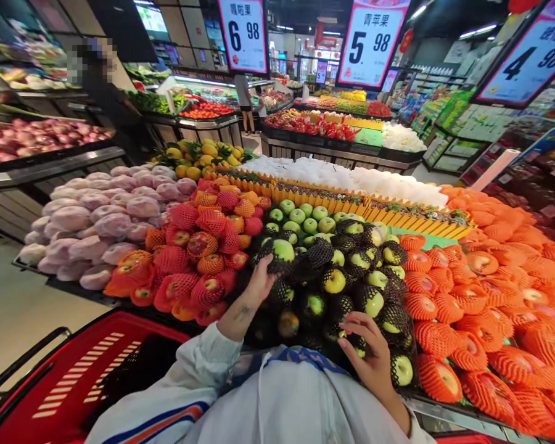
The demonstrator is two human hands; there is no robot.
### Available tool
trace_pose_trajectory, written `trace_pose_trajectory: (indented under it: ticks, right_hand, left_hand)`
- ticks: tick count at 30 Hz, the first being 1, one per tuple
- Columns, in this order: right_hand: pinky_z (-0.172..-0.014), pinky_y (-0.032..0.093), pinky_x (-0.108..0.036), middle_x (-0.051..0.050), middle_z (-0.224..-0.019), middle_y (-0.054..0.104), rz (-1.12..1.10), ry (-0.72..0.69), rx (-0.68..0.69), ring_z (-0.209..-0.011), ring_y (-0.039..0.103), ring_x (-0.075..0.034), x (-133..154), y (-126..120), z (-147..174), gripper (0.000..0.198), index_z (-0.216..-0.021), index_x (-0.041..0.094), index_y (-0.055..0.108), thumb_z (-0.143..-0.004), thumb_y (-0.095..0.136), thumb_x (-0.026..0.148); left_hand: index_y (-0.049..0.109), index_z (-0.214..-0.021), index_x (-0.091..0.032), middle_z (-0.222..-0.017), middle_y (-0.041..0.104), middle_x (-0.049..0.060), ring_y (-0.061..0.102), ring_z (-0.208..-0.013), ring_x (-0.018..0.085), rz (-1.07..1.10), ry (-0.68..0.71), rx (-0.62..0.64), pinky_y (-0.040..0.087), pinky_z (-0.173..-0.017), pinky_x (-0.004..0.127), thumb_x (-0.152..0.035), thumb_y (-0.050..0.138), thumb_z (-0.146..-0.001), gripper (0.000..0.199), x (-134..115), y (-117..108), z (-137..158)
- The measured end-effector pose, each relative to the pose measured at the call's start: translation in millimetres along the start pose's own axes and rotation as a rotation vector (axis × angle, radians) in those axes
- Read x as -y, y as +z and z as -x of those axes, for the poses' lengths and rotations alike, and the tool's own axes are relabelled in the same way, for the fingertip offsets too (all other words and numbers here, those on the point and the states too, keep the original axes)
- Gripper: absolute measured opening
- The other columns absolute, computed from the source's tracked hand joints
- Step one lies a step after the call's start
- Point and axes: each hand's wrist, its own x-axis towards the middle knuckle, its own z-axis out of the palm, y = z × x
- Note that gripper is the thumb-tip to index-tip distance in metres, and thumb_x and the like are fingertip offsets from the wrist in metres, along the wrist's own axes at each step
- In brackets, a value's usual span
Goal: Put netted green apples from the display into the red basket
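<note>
My left hand (261, 281) grips a green apple (283, 249) in a black foam net, held over the pile; part of the fruit is hidden by the net. My right hand (369, 350) hovers low at the front of the display. Its fingers are apart and curved, with nothing visible between them. Beneath and around both hands lie green apples in black nets (374, 303), while bare green apples (298, 216) sit farther back. One yellowish apple (334, 281) shows in the middle.
Red-netted apples (210, 246) and pinkish wrapped fruit (106, 222) lie left, orange-netted fruit (472, 296) right. A red shopping basket (81, 370) stands at my left. Yellow dividers (324, 200) cross the back. Price signs (372, 43) hang above. A person (113, 105) stands at the far left.
</note>
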Motion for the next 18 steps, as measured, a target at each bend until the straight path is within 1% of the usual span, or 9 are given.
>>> trace_pose_trajectory:
  ticks: [1,3,4,6,8,11,15,18]
  right_hand:
    - [-0.086,0.057,-0.035,-0.008,-0.106,0.068,-0.001,0.005,0.007,-0.099,0.068,-0.021,-1,0,0,0.017,-0.105,0.026,0.074,-0.089,0.072,0.019]
    - [-0.085,0.058,-0.035,-0.008,-0.106,0.068,-0.004,0.005,0.014,-0.098,0.068,-0.021,-1,2,-2,0.017,-0.105,0.025,0.074,-0.090,0.072,0.020]
    - [-0.084,0.058,-0.035,-0.008,-0.105,0.068,-0.006,0.001,0.017,-0.098,0.068,-0.021,0,2,-3,0.017,-0.105,0.025,0.074,-0.090,0.072,0.020]
    - [-0.082,0.058,-0.034,-0.008,-0.105,0.069,-0.013,-0.005,0.027,-0.097,0.069,-0.021,0,3,-5,0.016,-0.104,0.025,0.075,-0.090,0.071,0.020]
    - [-0.081,0.059,-0.034,-0.009,-0.104,0.069,-0.014,-0.001,0.038,-0.095,0.069,-0.022,0,3,-6,0.015,-0.104,0.025,0.075,-0.090,0.071,0.020]
    - [-0.081,0.058,-0.034,-0.008,-0.104,0.070,-0.008,0.018,0.043,-0.095,0.070,-0.021,-2,2,-5,0.015,-0.104,0.025,0.075,-0.090,0.071,0.021]
    - [-0.083,0.057,-0.033,-0.006,-0.104,0.070,-0.001,0.037,0.029,-0.096,0.069,-0.020,-6,2,-2,0.014,-0.103,0.027,0.075,-0.091,0.070,0.022]
    - [-0.084,0.056,-0.034,-0.006,-0.104,0.071,0.000,0.055,0.021,-0.096,0.069,-0.021,-7,2,-1,0.015,-0.103,0.027,0.075,-0.090,0.070,0.022]
  left_hand:
    - [0.051,-0.135,-0.014,-0.130,0.066,0.016,0.067,-0.114,0.029,-0.062,0.031,-0.042,0.061,-0.088,0.044,-0.044,0.050,-0.094,0.050,-5,-5,-18]
    - [0.046,-0.139,-0.016,-0.140,0.060,0.015,0.059,-0.128,0.028,-0.207,0.110,-0.115,0.053,-0.103,0.044,-0.033,0.062,-0.088,0.056,-13,-15,-51]
    - [0.045,-0.139,-0.016,-0.143,0.058,0.015,0.056,-0.132,0.027,-0.286,0.148,-0.135,0.049,-0.109,0.043,-0.030,0.067,-0.085,0.060,-15,-21,-66]
    - [0.045,-0.137,-0.015,-0.144,0.056,0.016,0.053,-0.135,0.028,-0.453,0.205,-0.130,0.043,-0.115,0.043,-0.027,0.075,-0.078,0.067,-17,-30,-89]
    - [0.047,-0.133,-0.011,-0.143,0.055,0.019,0.051,-0.135,0.031,-0.627,0.231,-0.084,0.039,-0.117,0.043,-0.026,0.082,-0.070,0.074,-14,-34,-105]
    - [0.049,-0.131,-0.009,-0.143,0.053,0.022,0.049,-0.135,0.037,-0.870,0.235,0.019,0.037,-0.117,0.045,-0.025,0.087,-0.061,0.081,-7,-32,-119]
    - [0.047,-0.137,-0.011,-0.147,0.049,0.022,0.047,-0.135,0.040,-1.113,0.218,0.145,0.039,-0.113,0.044,-0.030,0.086,-0.061,0.088,-6,-20,-128]
    - [0.048,-0.139,-0.014,-0.148,0.049,0.022,0.049,-0.134,0.041,-1.233,0.182,0.215,0.043,-0.109,0.044,-0.035,0.087,-0.059,0.091,-10,-15,-135]
